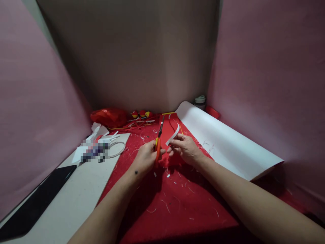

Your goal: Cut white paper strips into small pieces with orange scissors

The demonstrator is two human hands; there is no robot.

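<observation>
In my left hand [146,154] is a pair of scissors [158,145] with orange and yellow handles, its dark blades pointing away from me and seemingly together. My right hand [186,148] pinches the near end of a narrow white strip [175,133], which curves up and away from the fingers. The two hands are close together, with the strip to the right of the blades. Beneath them lies a red sheet [167,123], ridged at its near part. Small white snippets [168,176] and thin thread-like scraps are scattered on the red cloth [162,206].
A large curled white sheet [223,142] lies right, with a lidded container [200,101] behind it. At the back are a red plastic bag [108,117] and small red-and-yellow pieces [142,114]. Left, a pale board [83,196] holds a black flat object [40,200] and a blurred-out item.
</observation>
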